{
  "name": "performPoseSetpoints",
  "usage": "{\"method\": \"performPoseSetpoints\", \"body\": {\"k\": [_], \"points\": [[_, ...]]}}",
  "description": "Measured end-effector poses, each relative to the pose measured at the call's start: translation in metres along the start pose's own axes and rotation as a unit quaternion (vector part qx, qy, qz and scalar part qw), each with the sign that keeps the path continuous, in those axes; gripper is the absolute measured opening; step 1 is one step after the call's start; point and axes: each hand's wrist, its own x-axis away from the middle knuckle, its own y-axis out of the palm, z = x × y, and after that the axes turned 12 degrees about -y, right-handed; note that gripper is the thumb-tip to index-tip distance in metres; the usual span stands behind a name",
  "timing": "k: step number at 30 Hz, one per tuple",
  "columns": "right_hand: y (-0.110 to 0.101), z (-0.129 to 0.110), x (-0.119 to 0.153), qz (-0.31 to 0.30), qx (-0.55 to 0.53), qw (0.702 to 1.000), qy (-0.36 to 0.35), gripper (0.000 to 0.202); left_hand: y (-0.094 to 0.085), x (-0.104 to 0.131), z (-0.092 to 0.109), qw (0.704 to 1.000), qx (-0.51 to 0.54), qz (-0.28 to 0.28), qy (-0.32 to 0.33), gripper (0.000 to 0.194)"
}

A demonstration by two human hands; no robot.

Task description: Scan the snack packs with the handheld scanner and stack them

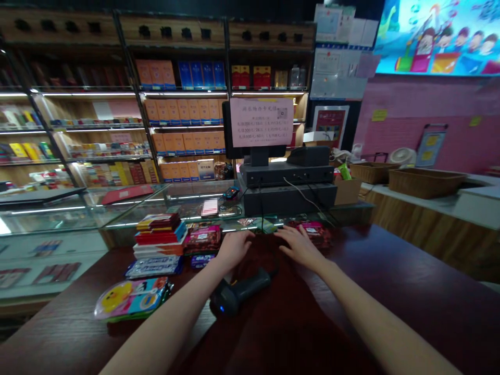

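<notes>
A dark red sheet or bag (281, 317), limp and hard to make out, lies on the brown table (390, 291) and runs toward me. My left hand (233, 248) rests at its far left edge, fingers bent slightly and pointing right. Opposite, my right hand (300, 247) has its fingers spread over the far right edge. Neither hand visibly grips anything. A black handheld barcode scanner (238, 296) with a small blue light lies beside my left forearm. Red snack packs (203, 237) sit left of my left hand; another red pack (315, 233) is partly behind my right hand.
Stacked boxes (160, 232), blue-white packets (154, 266) and a colourful toy pack (135, 298) lie on the left of the table. Ahead stand a glass counter (183, 195) and a cash register (287, 195) with a paper sign (261, 122). Stocked shelves (183, 127) line the wall.
</notes>
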Motion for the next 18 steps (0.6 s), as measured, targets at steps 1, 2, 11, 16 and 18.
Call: {"method": "performPoseSetpoints", "body": {"k": [1,2,11,16,18], "points": [[0.001,-0.006,-0.005,-0.002,-0.005,1.0,-0.005,0.047,-0.004,0.003,-0.007,1.0,-0.002,0.004,-0.004,0.032],[0.003,-0.011,-0.01,-0.005,-0.01,1.0,-0.01,0.047,-0.009,0.006,-0.013,1.0,-0.004,0.008,-0.009,0.032],[0.02,-0.057,-0.052,-0.013,-0.046,0.997,-0.066,0.047,-0.045,0.03,-0.071,0.997,-0.014,0.048,-0.054,0.03],[0.028,-0.079,-0.072,-0.017,-0.059,0.994,-0.092,0.048,-0.061,0.043,-0.092,0.995,-0.02,0.07,-0.067,0.032],[0.029,-0.089,-0.079,-0.02,-0.065,0.993,-0.101,0.048,-0.067,0.049,-0.1,0.993,-0.034,0.075,-0.086,0.035]]}}
